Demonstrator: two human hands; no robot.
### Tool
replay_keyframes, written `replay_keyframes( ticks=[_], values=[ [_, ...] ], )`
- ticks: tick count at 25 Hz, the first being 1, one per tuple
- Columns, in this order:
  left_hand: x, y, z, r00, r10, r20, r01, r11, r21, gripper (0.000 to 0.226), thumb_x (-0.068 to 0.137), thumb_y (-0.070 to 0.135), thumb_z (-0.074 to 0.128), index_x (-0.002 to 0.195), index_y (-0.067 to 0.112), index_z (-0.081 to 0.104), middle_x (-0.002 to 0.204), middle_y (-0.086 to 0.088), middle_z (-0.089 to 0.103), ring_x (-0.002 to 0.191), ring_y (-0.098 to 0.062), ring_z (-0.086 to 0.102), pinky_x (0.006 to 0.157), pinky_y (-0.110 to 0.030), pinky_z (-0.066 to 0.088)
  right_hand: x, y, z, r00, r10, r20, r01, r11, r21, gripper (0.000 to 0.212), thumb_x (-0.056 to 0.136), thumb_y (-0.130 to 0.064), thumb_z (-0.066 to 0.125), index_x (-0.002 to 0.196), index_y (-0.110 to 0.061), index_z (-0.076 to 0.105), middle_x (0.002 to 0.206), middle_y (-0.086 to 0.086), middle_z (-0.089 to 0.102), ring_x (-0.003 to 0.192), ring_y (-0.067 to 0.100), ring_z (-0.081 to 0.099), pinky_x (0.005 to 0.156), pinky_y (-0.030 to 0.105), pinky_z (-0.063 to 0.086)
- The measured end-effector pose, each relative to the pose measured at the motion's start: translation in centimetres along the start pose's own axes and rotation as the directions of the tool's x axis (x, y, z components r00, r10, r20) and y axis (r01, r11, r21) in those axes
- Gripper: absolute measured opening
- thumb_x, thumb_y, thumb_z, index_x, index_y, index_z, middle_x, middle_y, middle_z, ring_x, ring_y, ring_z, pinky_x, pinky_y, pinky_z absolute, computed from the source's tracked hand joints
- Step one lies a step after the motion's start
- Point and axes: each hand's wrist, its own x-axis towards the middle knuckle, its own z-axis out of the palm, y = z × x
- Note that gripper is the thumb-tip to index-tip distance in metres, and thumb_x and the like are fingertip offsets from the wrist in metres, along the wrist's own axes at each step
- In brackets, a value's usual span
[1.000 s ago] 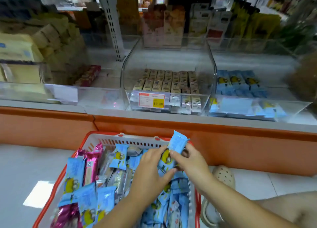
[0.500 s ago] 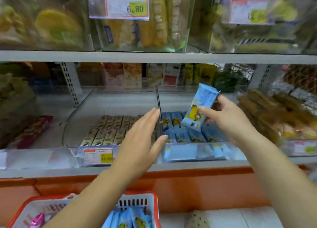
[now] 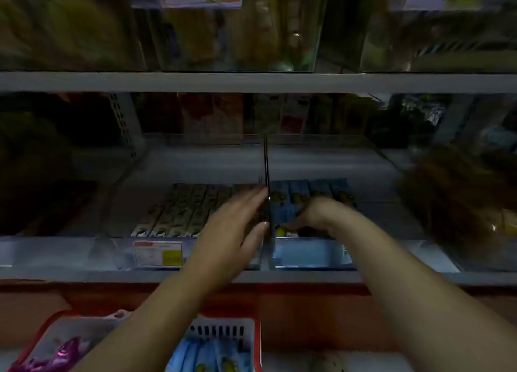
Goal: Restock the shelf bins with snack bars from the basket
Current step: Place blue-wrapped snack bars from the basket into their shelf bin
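While the right hand point(image 3: 319, 218) is down inside the clear bin point(image 3: 305, 255) at centre right of the frame, its fingers curl over a blue bar point(image 3: 286, 213) held just above the blue bars lined up there, so the placing step looks to be in hand. The left hand point(image 3: 235, 231) is spread flat, fingers straight, against the divider point(image 3: 265, 162) between bins. Next, I judge, comes letting go, then reaching to the red basket point(image 3: 221, 324) at the lower left for more.
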Motion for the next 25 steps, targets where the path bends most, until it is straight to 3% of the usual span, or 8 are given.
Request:
replay_keyframes(
  ticks=[3, 6, 8, 12, 14, 18, 21, 25],
  values=[
    [-1.8, 0.6, -1.0, 0.988, -0.050, -0.145, 0.032, 0.991, -0.129, 0.045, 0.097, 0.021, 0.052, 0.141, 0.027, 0.045, 0.141, 0.021, 0.039, 0.134, 0.008, 0.028, 0.112, -0.010, 0.019, -0.2, -0.5, -0.5, 1.000, 0.024, -0.014, -0.025, 0.996, -0.086, 0.055, 0.081, -0.040, 0.074, 0.122, -0.006, 0.058, 0.109, 0.008, 0.066, 0.061, 0.012, 0.053, 0.044, 0.021, 0.041],
    [-5.8, 0.1, -1.5, 0.967, -0.086, -0.238, 0.048, 0.986, -0.161, 0.043, 0.091, 0.018, 0.051, 0.133, 0.028, 0.053, 0.133, 0.025, 0.048, 0.127, 0.010, 0.039, 0.105, -0.007, 0.028, -1.0, -0.1, -0.3, 0.999, -0.007, -0.040, 0.004, 0.997, -0.079, 0.057, 0.085, -0.036, 0.071, 0.130, -0.005, 0.054, 0.115, 0.012, 0.065, 0.095, 0.024, 0.065, 0.080, 0.033, 0.054],
    [-9.2, -0.8, -1.5, 0.961, -0.154, -0.229, 0.118, 0.979, -0.163, 0.042, 0.090, 0.018, 0.051, 0.130, 0.031, 0.055, 0.128, 0.031, 0.048, 0.122, 0.011, 0.044, 0.099, -0.006, 0.034, -2.5, 0.3, -0.6, 0.967, -0.111, -0.230, 0.098, 0.993, -0.067, 0.051, 0.091, -0.034, 0.064, 0.133, -0.008, 0.052, 0.117, 0.012, 0.064, 0.099, 0.026, 0.064, 0.086, 0.035, 0.052],
    [-16.2, -3.2, -0.2, 0.936, -0.317, -0.152, 0.294, 0.943, -0.157, 0.036, 0.091, 0.007, 0.057, 0.123, 0.024, 0.062, 0.117, 0.020, 0.058, 0.106, -0.002, 0.055, 0.090, -0.023, 0.047, -8.8, 0.7, 1.5, 0.661, -0.292, -0.691, 0.607, 0.750, 0.264, 0.019, 0.092, -0.036, 0.054, 0.110, -0.039, 0.058, 0.080, 0.001, 0.065, 0.075, 0.016, 0.064, 0.064, 0.032, 0.050],
    [-19.0, -4.0, 1.1, 0.864, -0.503, -0.002, 0.494, 0.850, -0.185, 0.036, 0.094, 0.011, 0.056, 0.127, 0.024, 0.059, 0.118, 0.010, 0.060, 0.099, -0.007, 0.057, 0.088, -0.028, 0.049, -11.9, 1.0, 6.0, 0.702, -0.321, -0.636, 0.661, 0.627, 0.412, 0.013, 0.091, -0.038, 0.052, 0.100, -0.046, 0.058, 0.079, 0.000, 0.066, 0.062, 0.007, 0.061, 0.055, 0.022, 0.051],
    [-22.1, -5.0, 4.8, 0.601, -0.641, 0.478, 0.779, 0.603, -0.171, 0.040, 0.099, 0.031, 0.050, 0.139, 0.025, 0.047, 0.125, 0.007, 0.056, 0.089, -0.006, 0.057, 0.073, -0.017, 0.046, -13.8, 2.3, 15.7, 0.958, -0.174, -0.230, 0.284, 0.703, 0.652, 0.015, 0.098, -0.020, 0.051, 0.108, -0.029, 0.058, 0.073, 0.000, 0.067, 0.055, 0.013, 0.061, 0.048, 0.021, 0.048],
    [-23.2, -5.5, 7.1, 0.548, -0.652, 0.524, 0.805, 0.582, -0.118, 0.046, 0.096, 0.033, 0.056, 0.140, 0.023, 0.046, 0.135, -0.001, 0.052, 0.110, -0.016, 0.057, 0.090, -0.028, 0.048, -12.9, 3.3, 20.5, 0.996, -0.027, 0.082, -0.039, 0.702, 0.712, 0.014, 0.099, -0.013, 0.047, 0.110, -0.014, 0.056, 0.085, 0.010, 0.064, 0.061, 0.017, 0.061, 0.054, 0.025, 0.053],
    [-23.5, -6.5, 8.8, 0.546, -0.684, 0.484, 0.793, 0.608, -0.036, 0.047, 0.095, 0.035, 0.058, 0.139, 0.024, 0.048, 0.140, -0.002, 0.047, 0.118, -0.019, 0.054, 0.100, -0.037, 0.046, -10.4, 3.8, 24.4, 0.994, -0.081, 0.076, 0.040, 0.896, 0.442, 0.026, 0.099, -0.018, 0.047, 0.123, -0.015, 0.058, 0.116, 0.004, 0.063, 0.103, 0.017, 0.062, 0.089, 0.031, 0.051]
  ],
)
